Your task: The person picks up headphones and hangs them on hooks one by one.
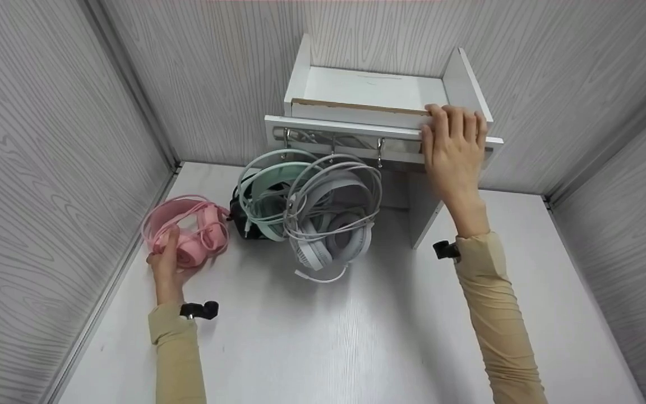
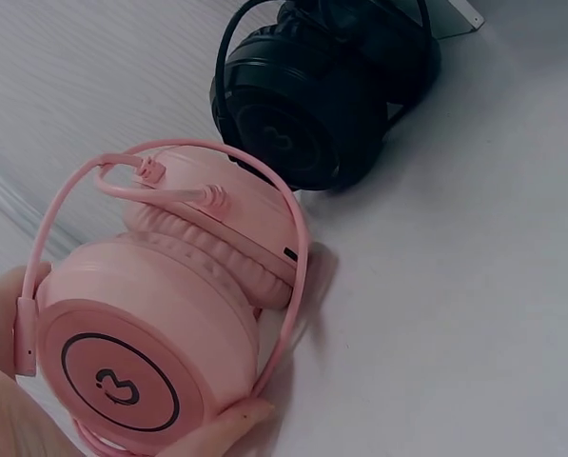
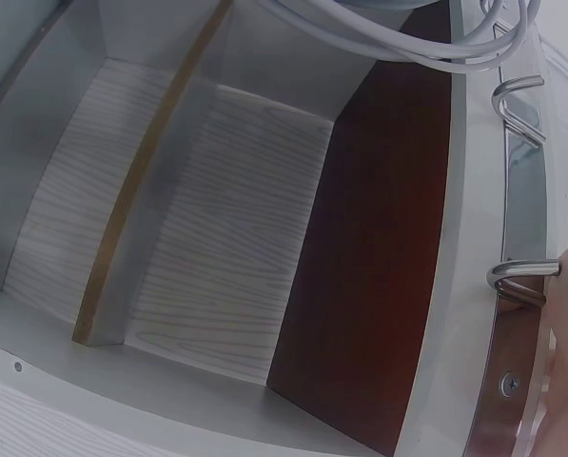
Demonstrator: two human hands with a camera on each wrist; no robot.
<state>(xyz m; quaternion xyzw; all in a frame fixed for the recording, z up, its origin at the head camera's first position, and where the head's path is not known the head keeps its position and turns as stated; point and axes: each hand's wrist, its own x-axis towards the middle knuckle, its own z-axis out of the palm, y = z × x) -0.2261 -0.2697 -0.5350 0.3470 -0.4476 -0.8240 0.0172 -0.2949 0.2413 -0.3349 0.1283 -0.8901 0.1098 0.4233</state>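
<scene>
Fingers of the left hand grasp the round-cupped pink plastic headset at the left, probably for control, while the right hand's curl over the right end of the long white hook rail, likely steadying it under the hanging mint-green plastic headset and white plastic headset.

Curly logos on pink headphones, black headphones

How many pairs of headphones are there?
4: a pink pair in the left hand, a black pair beyond it on the table, and a green pair and a white pair hanging from hooks. More may be hidden behind these.
</scene>
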